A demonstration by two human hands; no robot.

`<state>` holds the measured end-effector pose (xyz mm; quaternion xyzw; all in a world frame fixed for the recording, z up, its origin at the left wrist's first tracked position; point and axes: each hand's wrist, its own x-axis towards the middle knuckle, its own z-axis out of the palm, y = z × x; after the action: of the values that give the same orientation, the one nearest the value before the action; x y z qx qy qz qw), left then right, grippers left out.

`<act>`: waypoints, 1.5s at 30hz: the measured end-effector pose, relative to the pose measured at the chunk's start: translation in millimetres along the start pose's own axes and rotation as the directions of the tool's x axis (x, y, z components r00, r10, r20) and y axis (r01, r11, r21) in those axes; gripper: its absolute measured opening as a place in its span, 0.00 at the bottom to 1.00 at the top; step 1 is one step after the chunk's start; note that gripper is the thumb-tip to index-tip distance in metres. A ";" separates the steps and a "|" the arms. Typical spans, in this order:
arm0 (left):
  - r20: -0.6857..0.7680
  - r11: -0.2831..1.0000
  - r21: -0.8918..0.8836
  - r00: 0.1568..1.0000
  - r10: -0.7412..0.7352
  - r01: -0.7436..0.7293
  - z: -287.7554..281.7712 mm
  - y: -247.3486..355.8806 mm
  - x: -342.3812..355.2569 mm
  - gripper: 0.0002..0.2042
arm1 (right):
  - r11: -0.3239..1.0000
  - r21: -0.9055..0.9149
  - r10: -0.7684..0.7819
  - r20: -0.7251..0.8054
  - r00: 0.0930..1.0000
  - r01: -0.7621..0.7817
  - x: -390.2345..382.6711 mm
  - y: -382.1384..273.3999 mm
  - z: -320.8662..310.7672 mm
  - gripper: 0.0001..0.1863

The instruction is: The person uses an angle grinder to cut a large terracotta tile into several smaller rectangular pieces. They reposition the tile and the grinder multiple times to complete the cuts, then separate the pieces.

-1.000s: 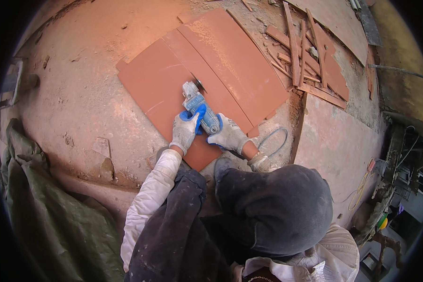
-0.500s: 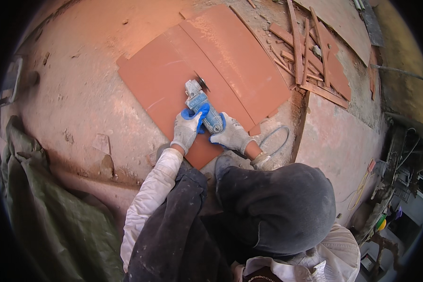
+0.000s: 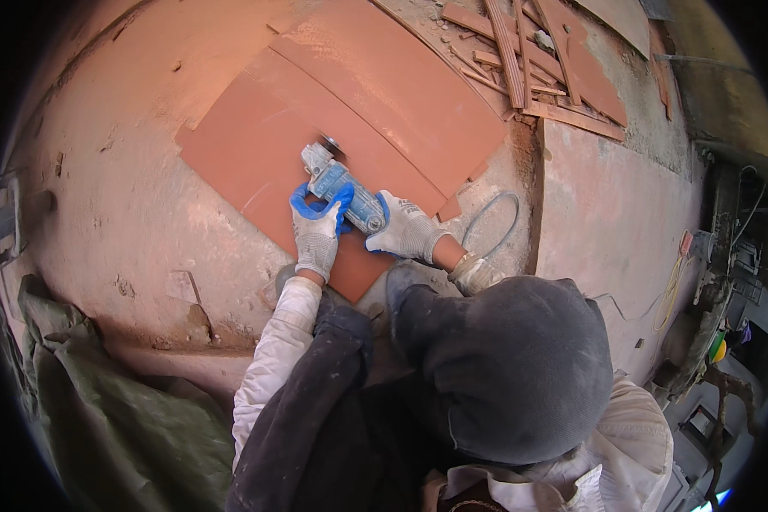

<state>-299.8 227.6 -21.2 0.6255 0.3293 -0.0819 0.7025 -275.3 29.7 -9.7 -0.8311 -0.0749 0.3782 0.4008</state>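
Note:
Both my gloved hands hold a blue and grey angle grinder (image 3: pixel 343 189) over a large flat reddish-brown sheet (image 3: pixel 239 162). My left hand (image 3: pixel 317 229), in a white and blue glove, is closed round the grinder's side near its head. Round the rear end of the body my right hand (image 3: pixel 407 228) is closed, in a matching glove. The grinder's disc (image 3: pixel 332 148) stands on edge at the sheet, its outline blurred. Whether it bites into the surface I cannot tell. A second sheet (image 3: pixel 384 94) lies alongside, beyond a straight seam.
Several reddish strips and offcuts (image 3: pixel 520 77) lie in a pile at the far right. A grey cable (image 3: pixel 515 224) loops on the floor beside my right wrist. My dark-clad knee (image 3: pixel 520 367) is close behind it. A green tarpaulin (image 3: pixel 119 410) lies crumpled at lower left.
The view has turned slightly, so the sheets and offcuts appear farther left and the offcuts higher. Both hands still grip the grinder, which appears farther left in the picture.

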 end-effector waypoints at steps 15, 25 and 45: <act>0.049 0.999 0.041 0.999 0.002 -0.004 -7.9 -9.6 10.6 0.26 | 0.999 0.017 0.032 -0.025 0.999 -0.031 -9.1 4.7 0.8 0.42; 0.091 0.999 -0.038 0.995 -0.033 0.036 -8.6 -8.3 6.1 0.23 | 1.000 -0.008 0.024 -0.003 1.000 -0.024 -21.0 2.3 -3.0 0.40; 0.160 0.997 0.080 0.987 0.002 -0.015 -12.3 -17.8 2.0 0.25 | 0.996 -0.026 0.082 -0.005 0.997 -0.082 -29.8 18.9 5.9 0.45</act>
<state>-312.1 236.1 -37.1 0.6463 0.2657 -0.1418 0.7012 -303.7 7.9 -8.7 -0.8394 -0.0449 0.3916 0.3744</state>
